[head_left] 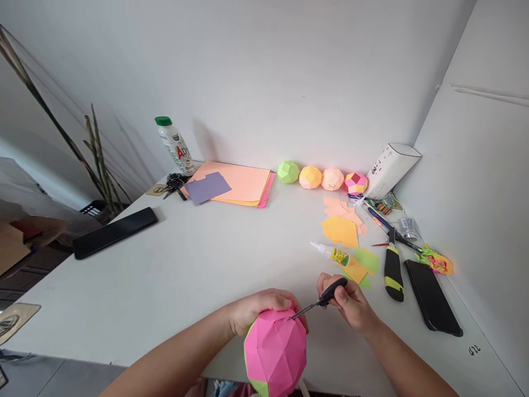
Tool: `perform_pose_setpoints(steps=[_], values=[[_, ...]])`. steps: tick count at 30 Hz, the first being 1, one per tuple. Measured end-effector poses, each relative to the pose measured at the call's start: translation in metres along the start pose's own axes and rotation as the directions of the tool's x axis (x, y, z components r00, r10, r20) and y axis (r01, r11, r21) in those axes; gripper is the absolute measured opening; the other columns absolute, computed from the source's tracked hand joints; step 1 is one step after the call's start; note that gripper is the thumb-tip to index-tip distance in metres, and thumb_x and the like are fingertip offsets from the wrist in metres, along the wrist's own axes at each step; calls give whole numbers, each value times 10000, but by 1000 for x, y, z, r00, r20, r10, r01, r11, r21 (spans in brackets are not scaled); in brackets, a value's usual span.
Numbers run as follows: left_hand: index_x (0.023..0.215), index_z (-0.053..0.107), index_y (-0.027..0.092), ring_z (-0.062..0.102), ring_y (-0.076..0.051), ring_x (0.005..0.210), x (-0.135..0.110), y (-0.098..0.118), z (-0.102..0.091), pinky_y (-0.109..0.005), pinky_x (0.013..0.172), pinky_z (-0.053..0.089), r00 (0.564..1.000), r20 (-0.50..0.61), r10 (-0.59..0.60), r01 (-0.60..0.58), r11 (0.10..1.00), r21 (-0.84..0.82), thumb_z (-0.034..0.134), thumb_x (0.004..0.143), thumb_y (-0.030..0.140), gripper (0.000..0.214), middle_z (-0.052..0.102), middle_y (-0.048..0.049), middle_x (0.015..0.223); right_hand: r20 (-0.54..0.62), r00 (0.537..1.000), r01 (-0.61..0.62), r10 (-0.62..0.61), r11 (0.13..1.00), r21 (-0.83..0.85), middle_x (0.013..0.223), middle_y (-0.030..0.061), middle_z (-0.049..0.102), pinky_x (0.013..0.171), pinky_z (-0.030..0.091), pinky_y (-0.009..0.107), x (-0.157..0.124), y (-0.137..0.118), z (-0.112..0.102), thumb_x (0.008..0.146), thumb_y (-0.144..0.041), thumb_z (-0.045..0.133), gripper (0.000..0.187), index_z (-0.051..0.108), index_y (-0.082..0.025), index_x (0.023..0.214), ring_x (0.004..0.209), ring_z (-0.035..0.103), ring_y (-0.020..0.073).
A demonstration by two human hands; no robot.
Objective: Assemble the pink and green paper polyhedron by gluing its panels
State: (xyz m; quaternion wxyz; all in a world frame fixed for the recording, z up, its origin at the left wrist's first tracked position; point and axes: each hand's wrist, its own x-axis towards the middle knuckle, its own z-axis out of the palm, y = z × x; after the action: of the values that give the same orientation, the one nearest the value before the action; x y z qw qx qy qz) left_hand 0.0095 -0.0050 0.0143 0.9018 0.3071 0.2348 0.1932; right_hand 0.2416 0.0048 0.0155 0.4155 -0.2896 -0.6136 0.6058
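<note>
My left hand (269, 306) is closed over the top of a large faceted paper ball (276, 350), mostly pink with green facets at its left and bottom. In my right hand (351, 303) is a pair of scissors (322, 299) with black handles, gripped between thumb and fingers. The blades point left and their tip touches the top of the ball, at a seam close to my left thumb. Beyond my right hand lies a yellow-labelled glue bottle (336, 254) with a white nozzle, on paper scraps.
Several small paper balls (309, 177) line the wall. Stacked coloured paper (239, 182), keys (177, 184) and a white bottle (175, 146) stand at the back left. A utility knife (393, 273), a phone (432, 298) and paper scraps (341, 230) lie right; a long black object (115, 232) lies left.
</note>
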Motion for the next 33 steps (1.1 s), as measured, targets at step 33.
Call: perform_pose_setpoints(steps=[33], values=[[828, 708, 104, 639, -172, 698, 0, 4, 3, -252, 622, 471, 995, -84, 55, -50, 997, 64, 661, 675, 342, 287, 732, -96, 841, -131, 989, -74, 69, 997, -37, 666, 4, 466, 511, 324, 274, -9, -20, -8, 888, -532, 568, 428, 585, -180, 644, 564, 373, 128]])
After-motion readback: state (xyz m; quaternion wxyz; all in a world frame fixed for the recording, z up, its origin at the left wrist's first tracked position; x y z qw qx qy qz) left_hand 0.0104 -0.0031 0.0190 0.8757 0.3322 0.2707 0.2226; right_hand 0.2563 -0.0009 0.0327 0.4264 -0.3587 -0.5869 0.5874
